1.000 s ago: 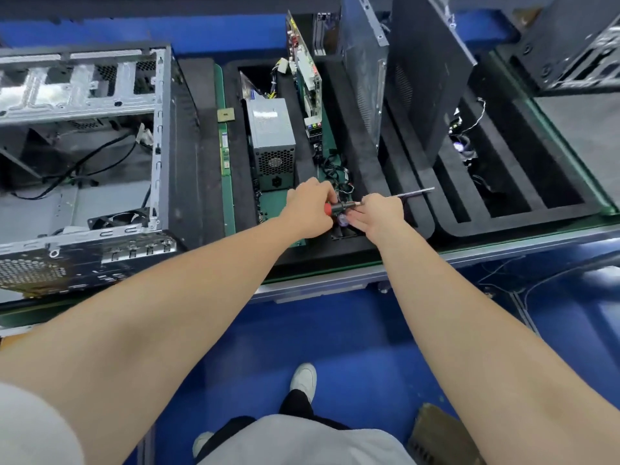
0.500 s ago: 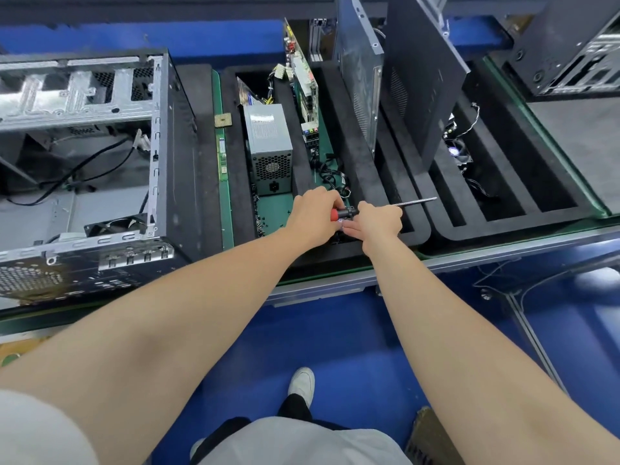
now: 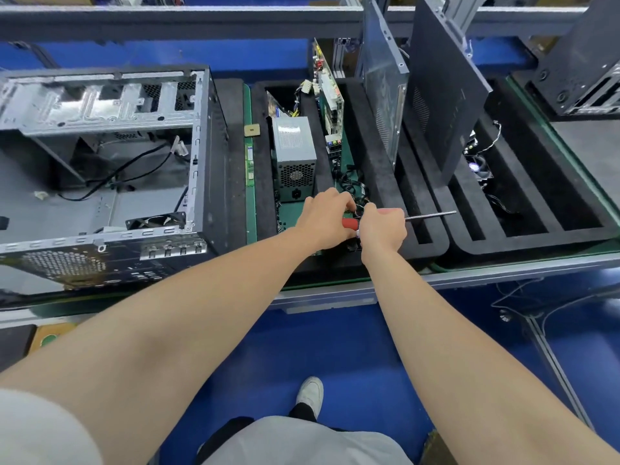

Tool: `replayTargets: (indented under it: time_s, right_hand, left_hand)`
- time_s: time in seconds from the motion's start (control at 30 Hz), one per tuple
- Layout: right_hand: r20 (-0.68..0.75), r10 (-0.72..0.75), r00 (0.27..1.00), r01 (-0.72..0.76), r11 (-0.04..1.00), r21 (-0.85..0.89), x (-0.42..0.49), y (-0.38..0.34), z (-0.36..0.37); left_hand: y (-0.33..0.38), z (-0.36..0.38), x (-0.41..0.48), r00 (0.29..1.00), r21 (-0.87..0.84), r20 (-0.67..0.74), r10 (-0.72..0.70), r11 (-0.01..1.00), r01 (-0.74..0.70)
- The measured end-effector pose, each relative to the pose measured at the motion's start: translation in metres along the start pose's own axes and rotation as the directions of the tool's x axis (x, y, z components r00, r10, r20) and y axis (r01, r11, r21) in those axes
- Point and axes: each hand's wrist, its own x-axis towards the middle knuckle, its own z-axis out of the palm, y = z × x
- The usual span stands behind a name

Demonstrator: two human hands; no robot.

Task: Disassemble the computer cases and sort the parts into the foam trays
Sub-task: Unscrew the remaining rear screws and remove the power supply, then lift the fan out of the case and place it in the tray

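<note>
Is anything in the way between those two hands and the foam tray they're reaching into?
Nothing visible does. The left hand and right hand already sit over the foam tray, sharing a red-handled screwdriver, with tangled black cables right beside them.

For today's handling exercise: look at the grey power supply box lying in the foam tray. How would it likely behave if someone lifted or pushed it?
The power supply is a closed metal box with a vent grille, so probably rigid and fairly heavy for its size. It lies flat in a slot of the foam tray, so it looks unlikely to tip or roll. The slot walls would probably resist a sideways push; lifting straight up seems easier.
</note>
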Motion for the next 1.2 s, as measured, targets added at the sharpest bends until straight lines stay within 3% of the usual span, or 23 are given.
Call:
replayTargets:
  time_s: [0.13, 0.3, 0.47, 0.57, 0.67, 0.77, 0.87, 0.93, 1.03, 1.13, 1.2]
  right_hand:
    - [0.026, -0.066, 0.997, 0.065, 0.997, 0.049, -0.017, -0.012, 0.015]
    - [0.11, -0.186, 0.976, 0.168, 0.973, 0.159, -0.055, -0.046, 0.04]
    - [0.216, -0.348, 0.912, 0.305, 0.929, 0.21, -0.104, -0.092, 0.07]
    - [0.304, -0.519, 0.799, 0.481, 0.855, 0.195, -0.139, -0.117, 0.09]
    - [0.444, -0.684, 0.579, 0.715, 0.688, 0.127, -0.176, -0.135, 0.11]
    - [0.625, -0.668, 0.405, 0.842, 0.539, 0.03, -0.205, -0.146, 0.133]
    - [0.808, -0.493, 0.322, 0.926, 0.341, -0.162, -0.218, -0.149, 0.155]
    - [0.869, -0.364, 0.334, 0.941, 0.175, -0.288, -0.225, -0.148, 0.168]
    - [0.892, -0.25, 0.376, 0.925, 0.049, -0.376, -0.233, -0.141, 0.18]
    - [0.912, -0.135, 0.387, 0.918, -0.033, -0.395, -0.233, -0.132, 0.188]
    - [0.919, -0.061, 0.389, 0.92, -0.021, -0.391, -0.23, -0.125, 0.192]
  left_hand:
    - [-0.006, -0.023, -0.013, 0.999, -0.04, -0.026, -0.034, 0.999, 0.033]
    - [-0.008, -0.071, -0.032, 0.978, -0.17, -0.182, -0.101, 0.983, 0.07]
    - [-0.034, -0.133, -0.056, 0.91, -0.2, -0.369, -0.189, 0.972, 0.121]
    - [-0.067, -0.171, -0.077, 0.875, -0.206, -0.427, -0.227, 0.967, 0.15]
    - [-0.108, -0.2, -0.1, 0.85, -0.203, -0.433, -0.3, 0.951, 0.233]
    - [-0.15, -0.224, -0.123, 0.868, -0.222, -0.332, -0.37, 0.925, 0.309]
    - [-0.19, -0.236, -0.135, 0.928, -0.031, -0.013, -0.372, 0.928, 0.372]
    - [-0.21, -0.234, -0.138, 0.908, 0.095, 0.203, -0.367, 0.93, 0.355]
    - [-0.229, -0.224, -0.14, 0.861, 0.144, 0.39, -0.326, 0.945, 0.292]
    - [-0.243, -0.215, -0.14, 0.849, 0.163, 0.45, -0.276, 0.96, 0.226]
    - [-0.25, -0.215, -0.138, 0.867, 0.124, 0.438, -0.24, 0.971, 0.206]
